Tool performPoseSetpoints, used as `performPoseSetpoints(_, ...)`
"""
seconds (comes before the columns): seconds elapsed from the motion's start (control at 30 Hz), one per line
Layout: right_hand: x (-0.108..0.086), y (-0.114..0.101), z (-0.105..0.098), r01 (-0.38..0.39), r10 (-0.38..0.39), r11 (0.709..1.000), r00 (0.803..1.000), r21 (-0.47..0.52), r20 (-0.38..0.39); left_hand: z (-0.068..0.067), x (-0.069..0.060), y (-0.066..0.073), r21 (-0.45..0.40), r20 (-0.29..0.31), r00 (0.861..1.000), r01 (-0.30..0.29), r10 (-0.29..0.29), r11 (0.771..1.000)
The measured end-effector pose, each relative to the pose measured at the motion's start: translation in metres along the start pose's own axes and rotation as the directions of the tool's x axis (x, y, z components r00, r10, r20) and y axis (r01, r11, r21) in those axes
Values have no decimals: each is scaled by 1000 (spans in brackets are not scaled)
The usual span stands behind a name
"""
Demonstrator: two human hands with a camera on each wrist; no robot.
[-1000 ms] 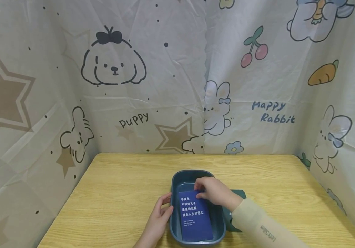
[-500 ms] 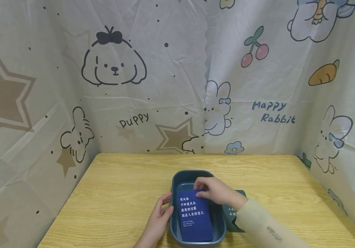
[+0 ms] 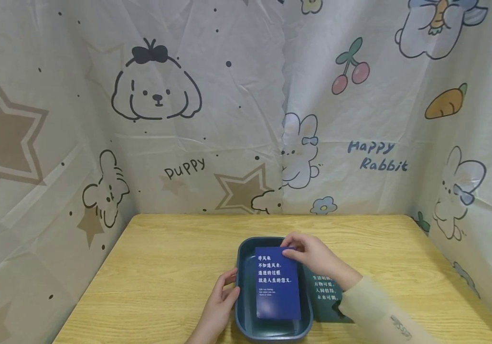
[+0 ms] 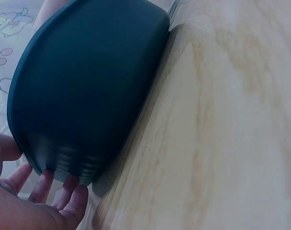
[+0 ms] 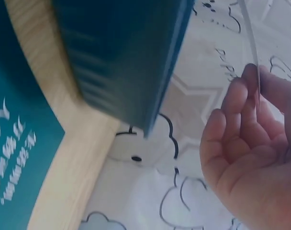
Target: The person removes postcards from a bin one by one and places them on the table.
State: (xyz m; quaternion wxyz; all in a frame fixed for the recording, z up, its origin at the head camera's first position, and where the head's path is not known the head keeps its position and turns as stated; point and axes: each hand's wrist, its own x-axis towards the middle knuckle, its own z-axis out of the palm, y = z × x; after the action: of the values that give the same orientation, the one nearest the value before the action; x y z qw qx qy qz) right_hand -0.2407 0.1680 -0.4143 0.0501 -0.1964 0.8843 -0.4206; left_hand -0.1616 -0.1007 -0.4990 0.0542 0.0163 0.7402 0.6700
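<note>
A blue card [image 3: 278, 301] with white printed characters is held at its top right corner by my right hand [image 3: 310, 253], pinched between thumb and fingers. It hangs over the dark teal rectangular box [image 3: 246, 322]. In the right wrist view the card [image 5: 253, 43] appears edge-on, as a thin pale strip in the right hand [image 5: 251, 143]. My left hand [image 3: 220, 296] rests against the box's left side. The left wrist view has the fingertips of that hand [image 4: 35, 201] touching the outer wall of the box [image 4: 88, 86], spread and only slightly bent.
A dark green card [image 3: 325, 306] with white characters lies on the wooden table [image 3: 164, 267] right of the box, partly under the right forearm. Cloth curtains [image 3: 229, 119] with cartoon prints stand behind the table and at both sides.
My right hand has lifted the blue card up from inside the box and moved it slightly right and away. More of the green card shows. The left hand and box have stayed put.
</note>
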Motion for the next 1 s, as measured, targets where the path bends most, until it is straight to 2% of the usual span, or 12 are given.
performPoseSetpoints(0.27,-12,11,-37,-72,75,997,993,38,-92,0,0,1,7,9,1000,-5,5,1000)
performPoseSetpoints(0.4,-18,19,-51,-123,125,992,986,25,-109,0,1,1,7,5,1000,-1,1,1000)
performPoseSetpoints(0.57,-25,32,-64,-156,152,988,981,-23,-123,0,0,0,6,3,1000,-4,4,1000)
performPoseSetpoints(0.73,-31,47,-73,-178,174,984,979,-24,-109,0,-1,1,17,-3,1000,15,-15,1000)
performPoseSetpoints(1.0,-36,76,-84,-204,203,979,977,-12,-57,0,-1,0,7,-2,1000,-3,3,1000)
